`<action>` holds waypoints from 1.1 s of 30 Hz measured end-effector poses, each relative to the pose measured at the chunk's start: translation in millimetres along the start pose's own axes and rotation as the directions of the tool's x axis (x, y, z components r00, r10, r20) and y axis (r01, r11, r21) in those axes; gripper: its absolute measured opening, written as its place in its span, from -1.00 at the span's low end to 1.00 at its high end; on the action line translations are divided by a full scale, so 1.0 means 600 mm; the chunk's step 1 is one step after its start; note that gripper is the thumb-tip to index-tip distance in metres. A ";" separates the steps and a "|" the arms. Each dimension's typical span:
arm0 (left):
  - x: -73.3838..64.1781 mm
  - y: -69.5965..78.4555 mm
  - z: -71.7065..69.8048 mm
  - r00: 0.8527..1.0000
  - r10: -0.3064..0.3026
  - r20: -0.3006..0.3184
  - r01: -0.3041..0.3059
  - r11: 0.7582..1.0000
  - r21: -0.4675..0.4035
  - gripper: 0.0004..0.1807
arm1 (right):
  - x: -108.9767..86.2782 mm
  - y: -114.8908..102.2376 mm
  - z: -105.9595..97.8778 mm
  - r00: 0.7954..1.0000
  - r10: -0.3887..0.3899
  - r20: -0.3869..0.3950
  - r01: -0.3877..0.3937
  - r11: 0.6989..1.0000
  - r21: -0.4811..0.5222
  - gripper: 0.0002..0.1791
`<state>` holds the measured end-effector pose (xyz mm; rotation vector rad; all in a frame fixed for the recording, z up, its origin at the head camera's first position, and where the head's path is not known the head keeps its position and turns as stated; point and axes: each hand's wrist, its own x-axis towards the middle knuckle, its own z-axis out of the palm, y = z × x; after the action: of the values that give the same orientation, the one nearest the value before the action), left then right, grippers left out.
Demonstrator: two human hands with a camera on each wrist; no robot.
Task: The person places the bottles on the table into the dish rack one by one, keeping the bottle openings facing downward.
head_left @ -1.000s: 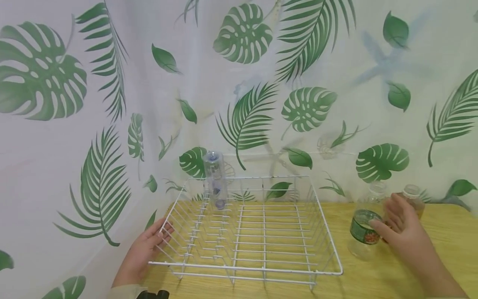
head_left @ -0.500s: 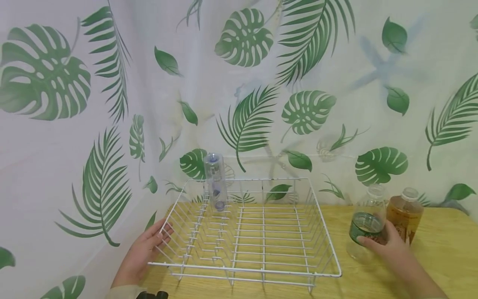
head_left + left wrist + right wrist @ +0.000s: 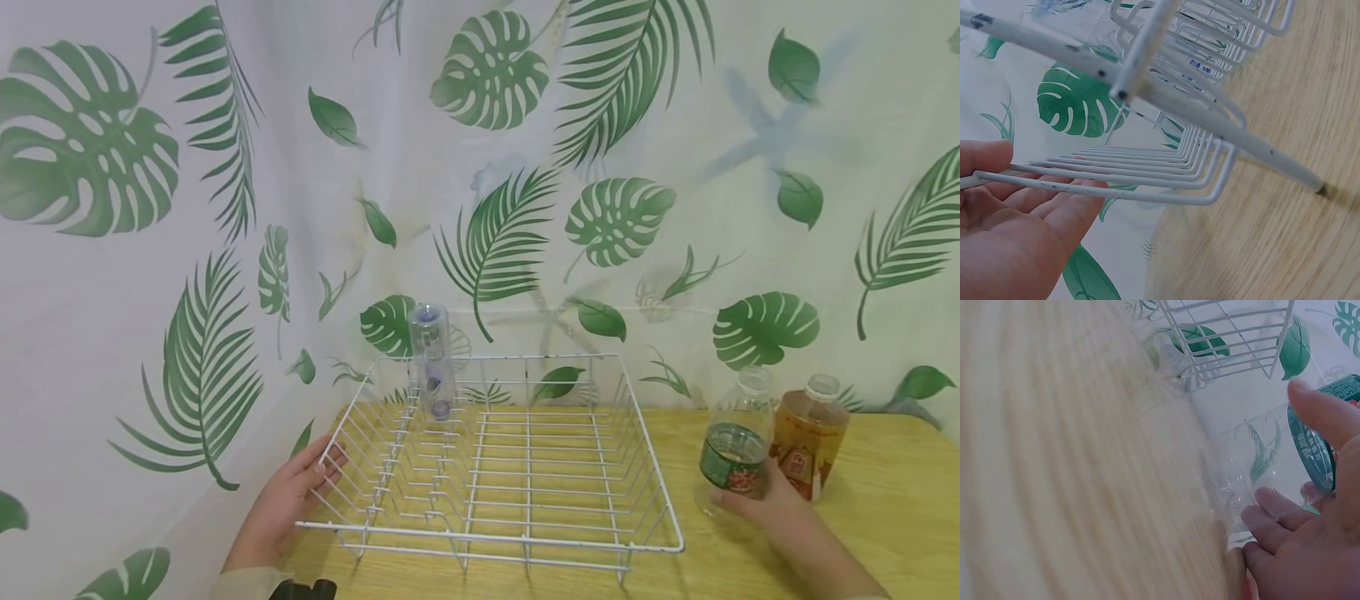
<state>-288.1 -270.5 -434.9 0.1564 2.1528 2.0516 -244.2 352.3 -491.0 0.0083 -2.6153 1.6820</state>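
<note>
A white wire dish rack [image 3: 528,540] stands on the wooden table. My left hand [image 3: 279,504] holds its left side. In the left wrist view, the left thumb lies over the rim wire and the fingers [image 3: 1075,209] reach behind the side wires. At the right, a clear plastic bottle [image 3: 733,457] with a green label stands upright without a cap. My right hand [image 3: 783,508] grips this bottle low down, thumb on the near side. The right wrist view has the fingers [image 3: 1272,528] on the bottle's lower wall.
An amber-labelled bottle [image 3: 813,433] stands just right of the clear one. Inside the rack, at the back left, a slim clear container [image 3: 432,358] with purplish parts stands upright. A leaf-patterned curtain [image 3: 510,250] hangs behind the table, and black objects [image 3: 303,590] lie at the front edge.
My right hand has moved down and left from between the two bottles onto the lower part of the clear bottle. The left hand and rack look nearly unchanged.
</note>
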 end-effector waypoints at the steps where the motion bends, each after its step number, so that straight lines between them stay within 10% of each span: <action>1: 0.000 0.001 0.000 1.000 -0.001 0.000 0.001 1.000 0.004 -0.45 | 0.001 0.001 0.001 1.000 -0.001 0.002 0.001 1.000 -0.007 -0.03; 22: 0.005 -0.001 0.000 1.000 0.007 -0.013 -0.006 1.000 0.019 -0.46 | -0.009 -0.029 -0.009 0.995 0.070 0.078 -0.054 0.981 -0.189 0.04; 33: 0.004 0.007 0.001 0.999 0.013 -0.052 -0.008 0.994 0.113 -0.42 | -0.024 -0.085 -0.008 0.997 -0.071 0.043 0.080 0.954 -0.290 -0.04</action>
<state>-290.3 -269.5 -430.8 0.1296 2.3045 1.9616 -228.4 335.4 -442.8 0.1271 -2.8194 1.2683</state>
